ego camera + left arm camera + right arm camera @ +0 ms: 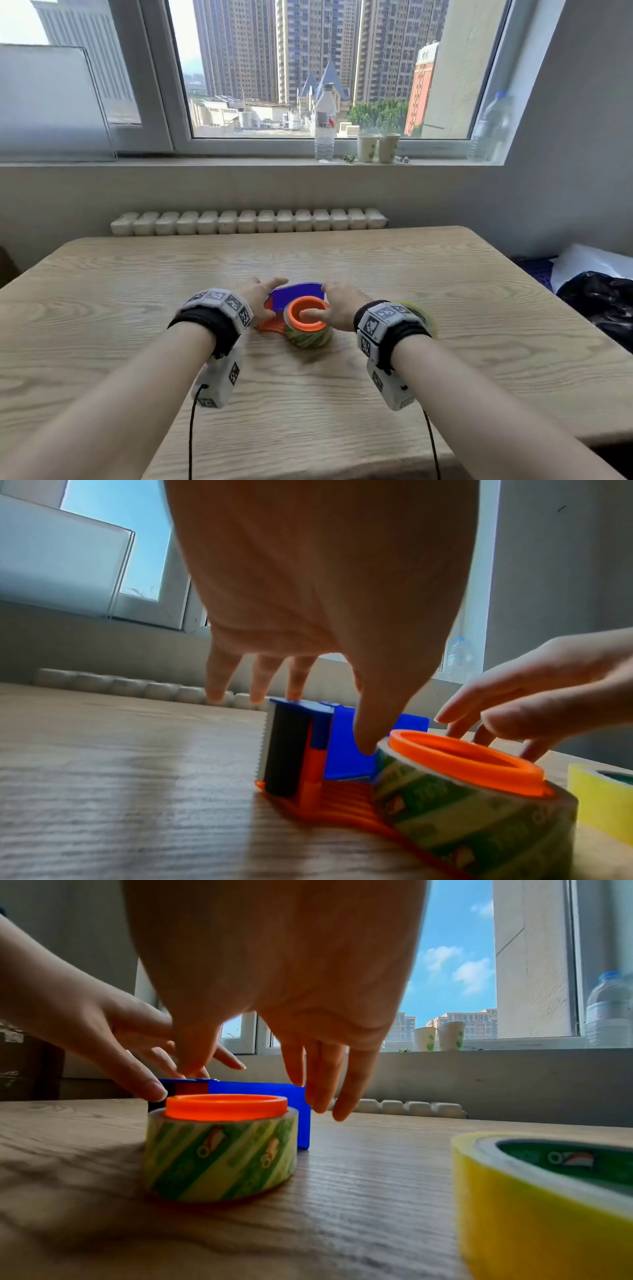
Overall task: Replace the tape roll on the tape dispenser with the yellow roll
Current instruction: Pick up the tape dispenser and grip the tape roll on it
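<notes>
The tape dispenser [294, 295] lies on its side on the table, with a blue side plate [260, 1093] and an orange base [329, 799]. A green patterned tape roll [308, 337] sits on its orange hub [306, 313]. My left hand [263, 294] reaches over the cutter end with straight fingers, and its thumb tip [366, 746] touches beside the roll. My right hand [329, 305] hovers over the hub with spread fingers [322, 1091], thumb above the hub's opening, holding nothing. The yellow roll [534, 1199] lies flat to the right, mostly hidden behind my right wrist in the head view.
The wooden table [308, 411] stretches wide around the dispenser. A radiator [250, 221] runs behind its far edge. On the windowsill stand a water bottle [324, 123], two paper cups [378, 147] and another bottle [493, 126]. A black bag [599, 305] lies off the right edge.
</notes>
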The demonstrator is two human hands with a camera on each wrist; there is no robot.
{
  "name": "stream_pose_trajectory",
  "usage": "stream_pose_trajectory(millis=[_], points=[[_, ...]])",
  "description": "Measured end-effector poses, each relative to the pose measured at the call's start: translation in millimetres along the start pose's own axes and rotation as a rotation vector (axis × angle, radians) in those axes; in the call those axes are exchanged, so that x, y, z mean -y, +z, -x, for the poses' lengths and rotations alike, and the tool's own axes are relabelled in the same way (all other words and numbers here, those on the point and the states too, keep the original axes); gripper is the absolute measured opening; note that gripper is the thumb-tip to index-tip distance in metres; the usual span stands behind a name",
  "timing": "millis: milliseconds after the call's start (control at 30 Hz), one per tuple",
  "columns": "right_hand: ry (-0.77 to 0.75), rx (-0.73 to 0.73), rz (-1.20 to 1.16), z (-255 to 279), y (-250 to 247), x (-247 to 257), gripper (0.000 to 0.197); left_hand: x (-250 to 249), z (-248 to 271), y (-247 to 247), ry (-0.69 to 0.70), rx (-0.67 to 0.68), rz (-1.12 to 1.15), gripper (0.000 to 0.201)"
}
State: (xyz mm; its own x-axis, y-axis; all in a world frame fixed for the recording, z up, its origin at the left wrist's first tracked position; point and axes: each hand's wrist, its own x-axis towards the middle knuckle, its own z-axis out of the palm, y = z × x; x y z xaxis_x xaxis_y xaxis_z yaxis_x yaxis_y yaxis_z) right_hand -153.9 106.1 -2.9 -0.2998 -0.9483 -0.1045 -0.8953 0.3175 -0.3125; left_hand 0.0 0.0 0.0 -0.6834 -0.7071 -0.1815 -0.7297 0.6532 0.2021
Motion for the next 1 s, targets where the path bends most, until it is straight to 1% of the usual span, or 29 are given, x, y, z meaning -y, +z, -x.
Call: stream_pose_trajectory(millis=[67, 133, 200, 267, 433, 567, 633, 700, 800, 867, 1000], points=[[-0.009, 0.029, 0.011, -1.7, 1.7, 0.9, 0.082, 0.4, 0.5, 2.1, 0.014, 0.031, 0.0, 0.069], [-0.027, 0.05, 0.042, -1.9, 6.8, 1.5, 0.081, 3.1, -0.7, 9.2, 0.023, 0.04, -0.006, 0.064], [-0.029, 0.066, 0.053, -5.0, 12.3, 0.9, 0.079, 3.5, -3.0, 13.5, 0.014, 0.01, -0.008, 0.056], [-0.031, 0.043, 0.042, -7.7, 16.2, -0.9, 0.078, 5.0, -6.0, 16.8, 0.0, -0.026, -0.03, 0.053], [-0.039, 0.032, -0.002, -11.5, 21.0, -4.1, 0.079, 9.7, -11.6, 20.1, -0.017, -0.039, -0.021, 0.053], [-0.035, 0.017, -0.034, -12.3, 22.0, -3.3, 0.073, 10.5, -8.5, 18.9, -0.016, -0.028, -0.023, 0.053], [-0.037, 0.005, -0.044, -10.8, 21.1, -2.6, 0.071, 10.6, -4.8, 18.1, -0.013, -0.018, -0.012, 0.056], [-0.046, -0.004, -0.055, -6.6, 18.4, -1.3, 0.073, 10.1, 0.6, 16.6, -0.01, -0.014, 0.013, 0.059], [-0.062, -0.038, -0.084, 2.4, 12.4, -0.2, 0.085, 7.4, 10.7, 11.4, 0.007, -0.056, 0.066, 0.063], [-0.072, -0.062, -0.116, 9.5, 8.0, 0.8, 0.09, 4.3, 17.8, 6.4, 0.028, -0.099, 0.075, 0.063], [-0.076, -0.106, -0.172, 24.8, 1.2, 2.0, 0.092, -4.1, 34.6, -4.6, 0.067, -0.247, -0.032, 0.053]])
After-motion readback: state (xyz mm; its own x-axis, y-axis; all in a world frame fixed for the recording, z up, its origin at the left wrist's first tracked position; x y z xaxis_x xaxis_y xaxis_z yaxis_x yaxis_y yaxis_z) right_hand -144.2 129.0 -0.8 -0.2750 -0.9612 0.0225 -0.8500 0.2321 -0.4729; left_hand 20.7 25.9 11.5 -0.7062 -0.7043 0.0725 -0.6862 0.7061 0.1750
